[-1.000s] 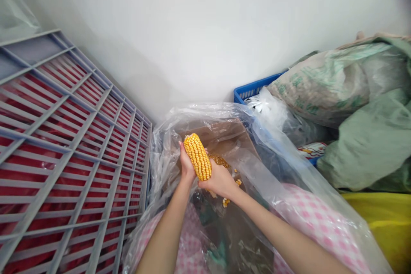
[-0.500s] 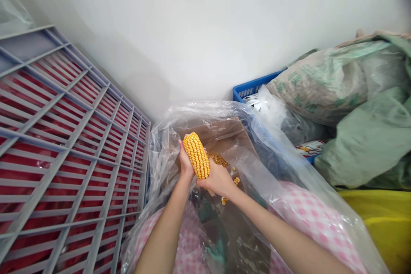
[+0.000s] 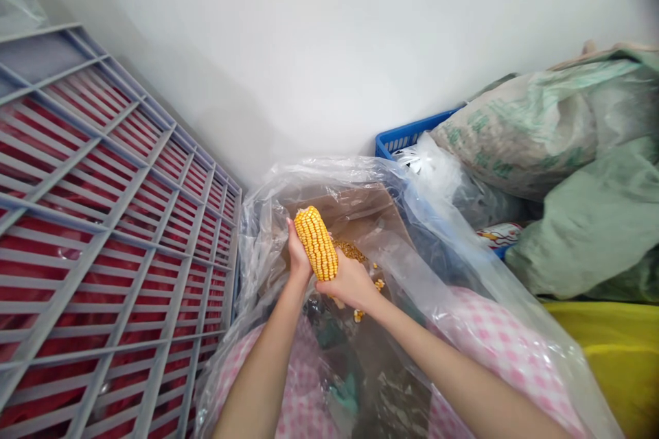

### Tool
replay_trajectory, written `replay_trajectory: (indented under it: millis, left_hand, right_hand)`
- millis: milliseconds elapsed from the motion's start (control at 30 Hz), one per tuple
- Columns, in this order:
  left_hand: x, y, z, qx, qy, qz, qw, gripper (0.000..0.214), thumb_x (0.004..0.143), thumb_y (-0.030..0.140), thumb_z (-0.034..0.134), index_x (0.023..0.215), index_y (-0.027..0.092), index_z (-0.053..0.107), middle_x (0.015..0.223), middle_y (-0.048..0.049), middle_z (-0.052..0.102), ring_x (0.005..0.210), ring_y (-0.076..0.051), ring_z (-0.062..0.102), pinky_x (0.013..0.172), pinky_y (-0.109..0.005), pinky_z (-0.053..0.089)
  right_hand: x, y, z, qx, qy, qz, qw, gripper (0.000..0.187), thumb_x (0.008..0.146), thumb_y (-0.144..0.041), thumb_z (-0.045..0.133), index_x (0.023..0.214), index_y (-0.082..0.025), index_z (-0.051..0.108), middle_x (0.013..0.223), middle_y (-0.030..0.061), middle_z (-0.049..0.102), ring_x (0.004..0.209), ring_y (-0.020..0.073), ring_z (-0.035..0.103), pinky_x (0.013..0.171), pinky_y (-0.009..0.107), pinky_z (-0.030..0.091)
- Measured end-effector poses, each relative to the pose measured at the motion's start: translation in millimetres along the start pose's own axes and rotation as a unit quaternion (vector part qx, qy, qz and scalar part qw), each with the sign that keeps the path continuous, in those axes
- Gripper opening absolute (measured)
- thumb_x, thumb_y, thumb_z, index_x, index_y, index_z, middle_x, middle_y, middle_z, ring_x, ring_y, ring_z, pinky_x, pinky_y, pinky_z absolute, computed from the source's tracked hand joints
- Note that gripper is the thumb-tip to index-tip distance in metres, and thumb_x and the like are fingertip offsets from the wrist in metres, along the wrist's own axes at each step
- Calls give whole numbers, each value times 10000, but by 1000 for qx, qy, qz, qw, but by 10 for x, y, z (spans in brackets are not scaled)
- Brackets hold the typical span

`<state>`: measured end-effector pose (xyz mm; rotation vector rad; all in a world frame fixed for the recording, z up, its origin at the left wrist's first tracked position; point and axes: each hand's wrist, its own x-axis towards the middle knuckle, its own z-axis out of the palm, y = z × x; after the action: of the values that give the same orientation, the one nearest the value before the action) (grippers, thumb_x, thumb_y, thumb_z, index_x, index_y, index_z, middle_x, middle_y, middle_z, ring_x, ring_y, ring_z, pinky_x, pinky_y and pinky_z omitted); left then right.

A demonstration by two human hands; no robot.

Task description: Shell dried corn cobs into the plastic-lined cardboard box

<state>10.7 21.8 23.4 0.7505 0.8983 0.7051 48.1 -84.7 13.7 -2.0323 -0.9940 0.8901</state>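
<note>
A yellow corn cob (image 3: pixel 316 243) stands nearly upright, tip pointing up and away, over a cardboard box (image 3: pixel 360 216) lined with clear plastic sheeting (image 3: pixel 453 267). My left hand (image 3: pixel 298 257) is wrapped round the cob's left side. My right hand (image 3: pixel 351 282) grips its lower end from the right, thumb against the kernels. Loose kernels (image 3: pixel 353 251) lie in the box just beyond my hands, and a few (image 3: pixel 359 315) sit lower by my right wrist.
A grey grid rack over red (image 3: pixel 103 219) slopes along the left. A blue crate (image 3: pixel 406 138) stands against the white wall behind the box. Pale green sacks (image 3: pixel 566 171) pile up at right, above something yellow (image 3: pixel 612 350). Pink checked cloth (image 3: pixel 494 343) lies under the plastic.
The cob and both hands hold the same grip and have shifted only slightly up in view as the camera tilts. A few kernels have dropped lower.
</note>
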Motion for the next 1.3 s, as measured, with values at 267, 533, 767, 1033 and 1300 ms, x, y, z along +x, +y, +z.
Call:
replay_trajectory:
  millis: [267, 533, 767, 1033, 1300]
  left_hand:
    - [16, 13, 34, -1, -12, -12, 1000, 620, 769, 669, 263, 673, 149, 585, 574, -65, 618, 684, -209, 651, 578, -280, 515]
    - [161, 94, -25, 83, -119, -12, 989, 521, 801, 577, 361, 887, 148, 644, 775, -76, 675, 833, -223, 630, 689, -290, 493]
    - [60, 101, 34, 33, -195, -124, 972, 518, 773, 576, 430, 1019, 159, 612, 916, -93, 670, 854, -227, 626, 743, -311, 480]
    - [3, -28, 25, -37, -122, -146, 981, 470, 719, 583, 501, 887, 161, 622, 715, -55, 650, 692, -189, 637, 705, -326, 510]
    - [166, 360, -73, -61, 2, -30, 998, 374, 720, 499, 539, 877, 162, 581, 626, -19, 596, 516, -139, 589, 591, -302, 511]
  right_hand:
    - [-1, -4, -18, 33, 5, -2, 999, 377, 574, -346, 639, 890, -184, 511, 823, 12, 607, 694, 151, 550, 586, 229, 349]
    - [14, -134, -178, 435, -100, 16, 895, 272, 631, -343, 588, 844, -180, 538, 729, -17, 600, 554, 79, 481, 462, 182, 323]
    - [9, -34, -198, 615, -230, 63, 751, 315, 664, -452, 494, 683, -138, 510, 513, -5, 575, 299, -1, 152, 321, 168, 83]
    - [-12, -87, -107, 603, -297, 99, 734, 557, 744, -679, 326, 767, -155, 515, 405, -56, 460, 261, 7, 125, 306, 159, 59]
    - [51, 28, -206, 262, -58, 57, 962, 326, 809, -435, 393, 712, -169, 554, 546, -20, 503, 448, 76, 394, 448, 204, 277]
